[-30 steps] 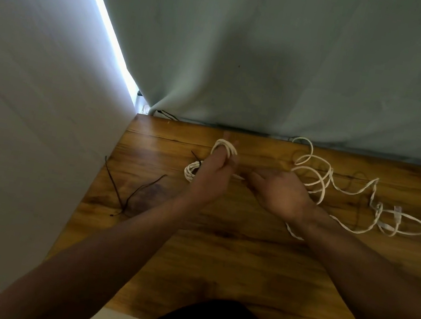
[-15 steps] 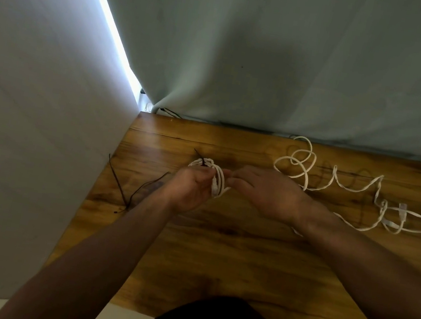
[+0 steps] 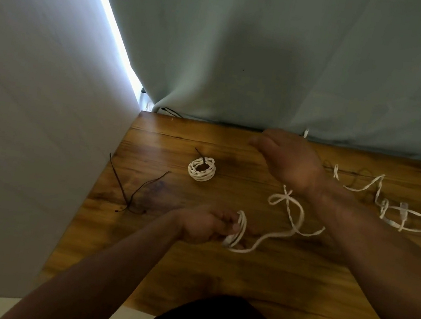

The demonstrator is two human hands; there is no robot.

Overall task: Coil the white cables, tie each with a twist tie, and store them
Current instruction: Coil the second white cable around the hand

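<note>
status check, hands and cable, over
Left hand grips cable loops; right hand raised, grip unclear. One tied coil on the table. Loose cable trails right, nothing blocking it.

A wooden table (image 3: 267,280) meets a grey curtain (image 3: 277,53).

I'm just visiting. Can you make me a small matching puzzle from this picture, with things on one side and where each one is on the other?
Things:
1 tied coil
2 spare twist ties
3 half-wound loops
4 loose cable end

Places:
A gripped in the left hand
B far right of the table
C by the table's left edge
D alone on the table, beyond the left hand

Pairs: 1-D, 2-C, 3-A, 4-B
</note>
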